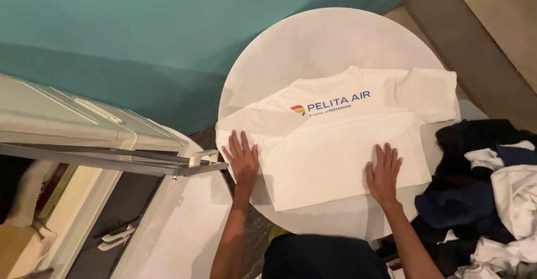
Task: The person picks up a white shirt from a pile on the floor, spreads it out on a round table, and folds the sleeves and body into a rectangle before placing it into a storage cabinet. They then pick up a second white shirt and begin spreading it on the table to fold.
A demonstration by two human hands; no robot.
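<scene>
Palms flat, left hand [243, 161] and right hand [384, 174] press folded white T-shirt [341, 144] lying beneath them on round table [313, 38].

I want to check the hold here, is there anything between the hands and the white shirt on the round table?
Nothing visible. The left hand and right hand both lie flat, palms down, directly on the folded white shirt on the round table. The pile of clothes sits off to the right.
</scene>
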